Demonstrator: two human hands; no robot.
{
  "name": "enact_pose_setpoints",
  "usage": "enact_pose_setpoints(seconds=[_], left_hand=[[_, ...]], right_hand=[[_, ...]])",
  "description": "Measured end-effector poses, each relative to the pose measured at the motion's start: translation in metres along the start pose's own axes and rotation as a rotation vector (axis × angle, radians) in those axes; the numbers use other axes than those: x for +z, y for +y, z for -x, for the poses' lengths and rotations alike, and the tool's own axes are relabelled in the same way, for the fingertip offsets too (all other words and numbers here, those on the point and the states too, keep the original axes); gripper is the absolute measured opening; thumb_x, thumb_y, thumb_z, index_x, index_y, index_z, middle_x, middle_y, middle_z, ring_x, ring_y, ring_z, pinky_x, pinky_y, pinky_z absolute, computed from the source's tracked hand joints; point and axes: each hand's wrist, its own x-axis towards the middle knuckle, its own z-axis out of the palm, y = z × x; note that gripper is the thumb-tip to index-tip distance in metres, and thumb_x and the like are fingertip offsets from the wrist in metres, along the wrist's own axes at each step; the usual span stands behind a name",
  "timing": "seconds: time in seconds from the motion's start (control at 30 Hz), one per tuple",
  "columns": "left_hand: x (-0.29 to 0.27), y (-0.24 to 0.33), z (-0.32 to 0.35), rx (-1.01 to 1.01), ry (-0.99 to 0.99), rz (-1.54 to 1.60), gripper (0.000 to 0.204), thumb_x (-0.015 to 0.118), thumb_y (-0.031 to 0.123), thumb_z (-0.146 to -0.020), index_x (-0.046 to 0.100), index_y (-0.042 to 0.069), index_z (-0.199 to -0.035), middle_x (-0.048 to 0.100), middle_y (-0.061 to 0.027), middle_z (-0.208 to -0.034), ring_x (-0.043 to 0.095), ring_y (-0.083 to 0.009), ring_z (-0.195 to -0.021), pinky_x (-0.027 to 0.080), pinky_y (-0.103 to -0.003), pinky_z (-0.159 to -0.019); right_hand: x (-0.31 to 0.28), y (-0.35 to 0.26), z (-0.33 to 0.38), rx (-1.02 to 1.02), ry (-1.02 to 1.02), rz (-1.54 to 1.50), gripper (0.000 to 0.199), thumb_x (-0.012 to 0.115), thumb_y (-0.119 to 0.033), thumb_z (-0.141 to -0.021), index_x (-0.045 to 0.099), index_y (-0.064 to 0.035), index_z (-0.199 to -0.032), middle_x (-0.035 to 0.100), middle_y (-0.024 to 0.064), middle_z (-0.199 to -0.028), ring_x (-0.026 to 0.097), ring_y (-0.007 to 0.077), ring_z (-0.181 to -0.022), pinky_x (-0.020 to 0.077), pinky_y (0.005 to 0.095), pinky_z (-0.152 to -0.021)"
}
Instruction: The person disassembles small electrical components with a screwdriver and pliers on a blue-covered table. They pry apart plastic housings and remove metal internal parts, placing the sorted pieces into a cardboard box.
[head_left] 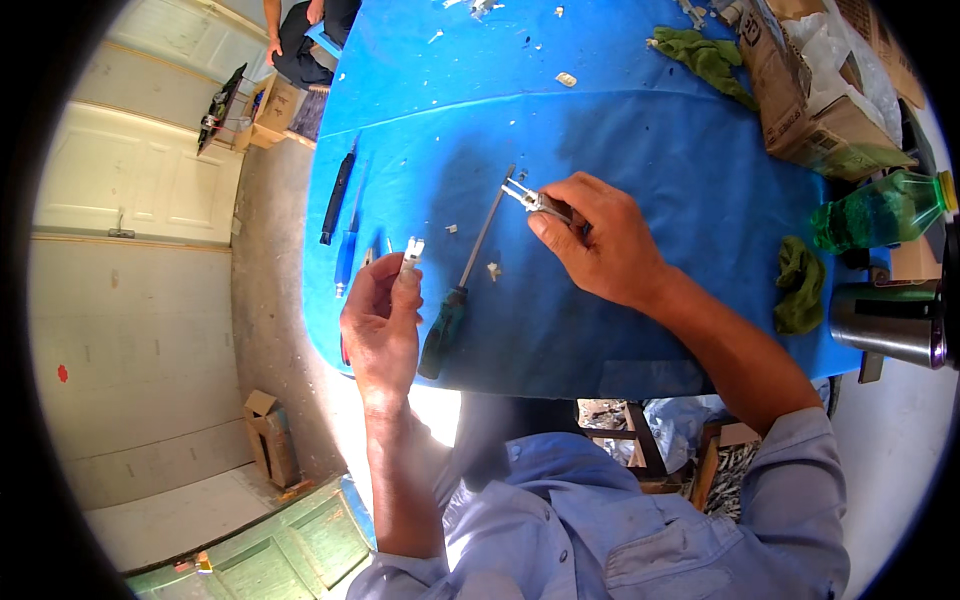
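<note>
Pinched between the thumb and fingers of my left hand (pixel 380 325) is a small white plastic piece (pixel 412 252). My right hand (pixel 605 240), off to the right and a little farther up the table, grips a small pale, two-pronged part (pixel 528 198); its exact kind is unclear, and my fingers cover its near end. Between my hands a screwdriver (pixel 445 330) with a dark green handle lies on the blue table cover (pixel 640 340), its shaft running toward the part in my right hand. White fragments (pixel 493 271) lie beside that shaft.
Left of my left hand lie a blue-handled screwdriver (pixel 346 255) and a black-handled tool (pixel 338 200). At right are green cloths (pixel 800 285), a green bottle (pixel 880 212), a metal cup (pixel 888 322) and a cardboard box (pixel 815 110). Another person (pixel 305 45) sits at the far left.
</note>
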Motion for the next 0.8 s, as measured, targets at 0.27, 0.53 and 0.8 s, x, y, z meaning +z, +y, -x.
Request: enact_pose_setpoints(seconds=[0.27,0.53,0.8], left_hand=[[-0.005,-0.017,-0.008,0.168,0.084,-0.145,0.03,0.074,0.023,-0.101,0.072,0.0,-0.12,0.075,-0.0069,-0.096,0.068,-0.012,-0.086,0.055,-0.028,-0.077],[0.006,-0.024,-0.015,0.183,0.093,-0.184,0.028,0.076,0.018,-0.1,0.072,-0.001,-0.119,0.076,-0.0073,-0.101,0.069,-0.0121,-0.092,0.055,-0.029,-0.085],[0.026,-0.024,-0.037,0.263,0.074,-0.344,0.022,0.071,0.01,-0.098,0.072,0.0,-0.117,0.076,-0.0134,-0.107,0.073,-0.0241,-0.097,0.057,-0.037,-0.089]], right_hand=[[-0.002,-0.003,-0.005,0.106,0.018,-0.022,0.025,0.068,-0.021,-0.101,0.066,0.0026,-0.109,0.064,0.01,-0.079,0.057,0.0165,-0.067,0.0465,0.0338,-0.061],[-0.002,-0.004,-0.007,0.217,0.065,-0.06,0.028,0.068,-0.025,-0.099,0.068,0.002,-0.105,0.068,0.0174,-0.08,0.065,0.0278,-0.067,0.0507,0.0398,-0.065],[-0.001,-0.002,-0.008,0.24,0.075,-0.084,0.027,0.069,-0.025,-0.098,0.069,0.001,-0.105,0.07,0.0177,-0.081,0.068,0.028,-0.069,0.0518,0.04,-0.065]])
